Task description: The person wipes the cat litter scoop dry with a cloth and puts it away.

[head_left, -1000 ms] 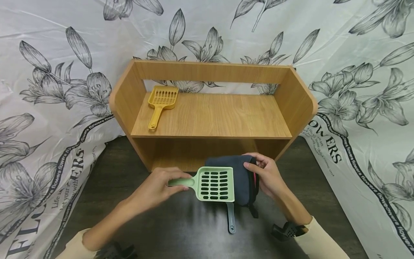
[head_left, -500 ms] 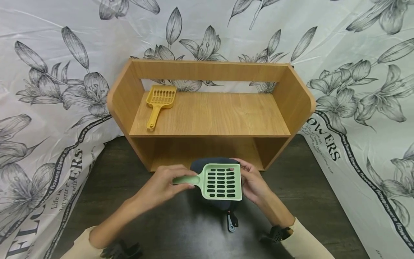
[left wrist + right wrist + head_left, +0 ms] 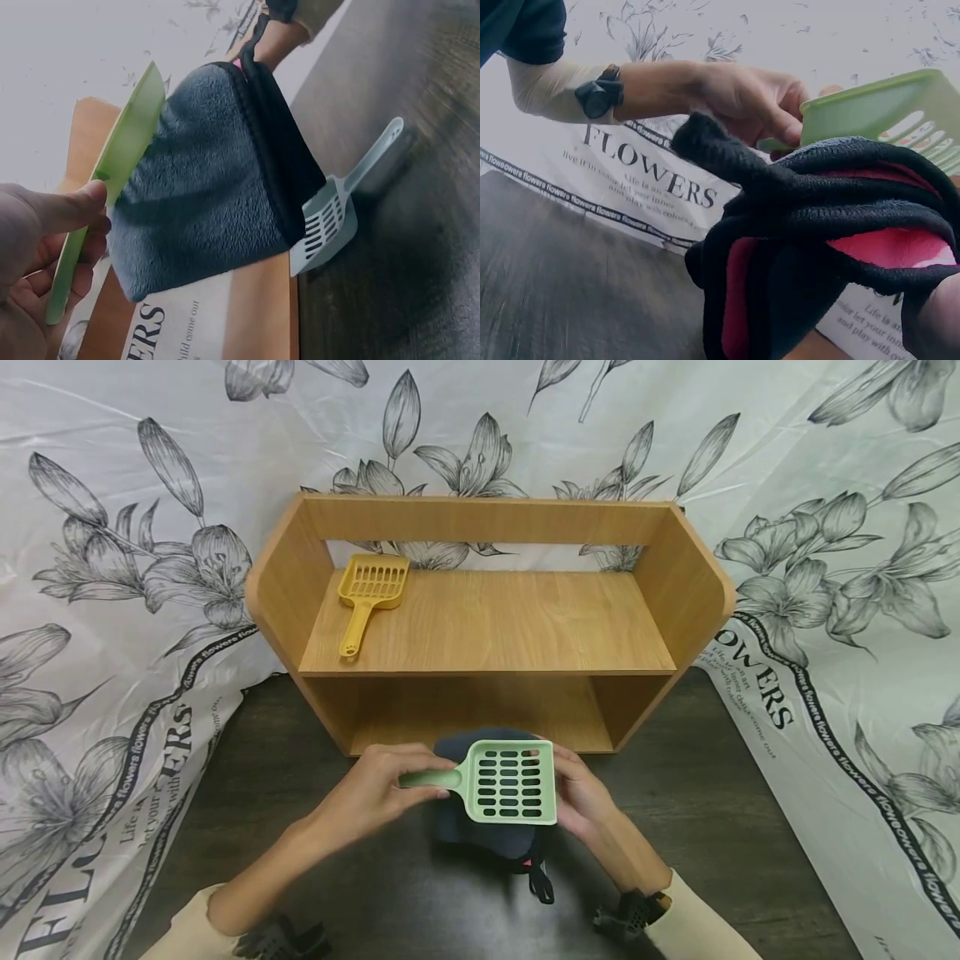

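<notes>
My left hand [image 3: 386, 785] pinches the handle of a light green litter scoop [image 3: 127, 142], its slotted pan level in front of the shelf. Beneath and behind that scoop, my right hand [image 3: 583, 793] holds a dark blue-grey cloth mitt [image 3: 202, 172] by its black-edged opening. Pink lining [image 3: 889, 246] shows inside the mitt in the right wrist view. A pale blue-grey litter scoop [image 3: 330, 217] lies on the table below the mitt in the left wrist view; in the head view it is hidden. The green pan partly covers my right fingers.
A wooden two-level shelf [image 3: 480, 622] stands at the back of the dark table [image 3: 720, 793]. On its upper board, at the left, rests a yellow litter scoop [image 3: 369, 593]. A white flower-printed sheet [image 3: 135, 527] hangs behind and along both sides.
My right hand has brought the mitt leftward and under the green scoop, covering the blue-grey scoop in the head view. My left hand has shifted slightly right, still gripping the green scoop.
</notes>
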### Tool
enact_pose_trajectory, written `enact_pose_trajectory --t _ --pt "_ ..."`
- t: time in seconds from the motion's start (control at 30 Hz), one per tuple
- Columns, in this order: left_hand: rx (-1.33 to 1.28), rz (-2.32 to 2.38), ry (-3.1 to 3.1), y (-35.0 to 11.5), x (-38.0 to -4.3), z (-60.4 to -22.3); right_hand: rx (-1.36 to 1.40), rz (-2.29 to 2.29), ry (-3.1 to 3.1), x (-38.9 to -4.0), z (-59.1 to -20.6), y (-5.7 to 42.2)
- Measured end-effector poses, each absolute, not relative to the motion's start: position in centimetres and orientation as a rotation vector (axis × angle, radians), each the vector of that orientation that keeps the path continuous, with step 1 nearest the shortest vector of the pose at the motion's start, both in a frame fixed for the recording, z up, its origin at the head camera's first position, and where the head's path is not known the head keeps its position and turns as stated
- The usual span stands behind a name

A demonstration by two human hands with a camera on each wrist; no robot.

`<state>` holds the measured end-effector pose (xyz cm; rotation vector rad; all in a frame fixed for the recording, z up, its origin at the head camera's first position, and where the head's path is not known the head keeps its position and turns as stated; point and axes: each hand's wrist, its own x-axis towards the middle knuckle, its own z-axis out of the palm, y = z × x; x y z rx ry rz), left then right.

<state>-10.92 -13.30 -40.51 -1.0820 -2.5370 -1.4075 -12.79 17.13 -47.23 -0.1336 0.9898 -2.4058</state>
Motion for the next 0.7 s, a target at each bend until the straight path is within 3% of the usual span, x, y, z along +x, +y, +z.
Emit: enact_pose_trajectory --t 0.5,0.7 --pt "-0.989 -1.329 -2.542 -14.2 -10.9 -40.8 -0.213 -2.459 0.648 -12.6 -47.2 19.7" --pt "-1.014 -1.389 -2.49 -13.5 -10.9 -40.5 -0.056 -2.459 0.782 -12.4 -47.6 18.4"
